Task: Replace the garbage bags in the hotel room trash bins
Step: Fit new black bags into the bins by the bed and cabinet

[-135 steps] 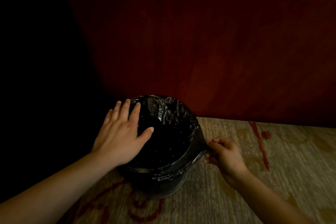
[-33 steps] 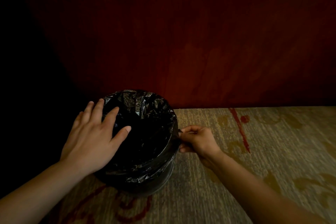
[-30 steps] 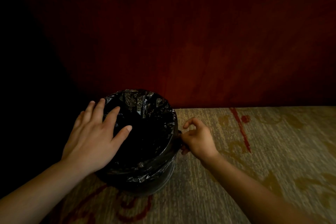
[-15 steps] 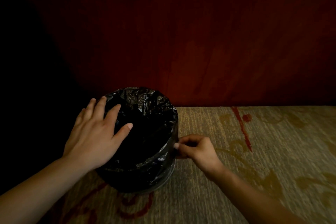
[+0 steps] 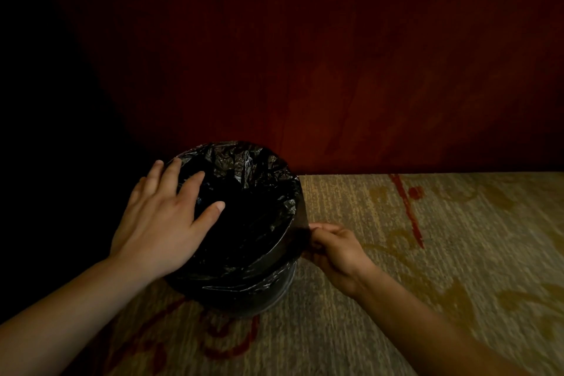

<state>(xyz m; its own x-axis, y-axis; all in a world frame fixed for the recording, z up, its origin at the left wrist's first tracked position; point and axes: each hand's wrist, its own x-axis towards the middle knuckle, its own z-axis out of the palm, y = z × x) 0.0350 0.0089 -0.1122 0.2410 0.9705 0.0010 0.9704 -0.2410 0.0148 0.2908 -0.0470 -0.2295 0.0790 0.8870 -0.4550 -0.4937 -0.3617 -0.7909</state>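
Observation:
A small round trash bin [image 5: 259, 299] stands on the carpet against the wall, lined with a crinkled black garbage bag [image 5: 253, 192] whose edge is folded down over the rim. My left hand [image 5: 161, 223] lies flat with spread fingers on the bin's left rim, thumb reaching over the opening. My right hand [image 5: 335, 246] is at the bin's right side, its fingers curled and pinching the stretched bag film next to the rim. The bin's inside is dark and hidden.
A dark red wood-panelled wall [image 5: 335, 70] rises right behind the bin. Beige carpet [image 5: 457, 253] with red and gold swirls spreads to the right and front. The area left of the bin is black shadow.
My right hand let go for a moment, dropped lower along the bin's right side and pinched the bag edge again. The left hand has stayed flat on the rim.

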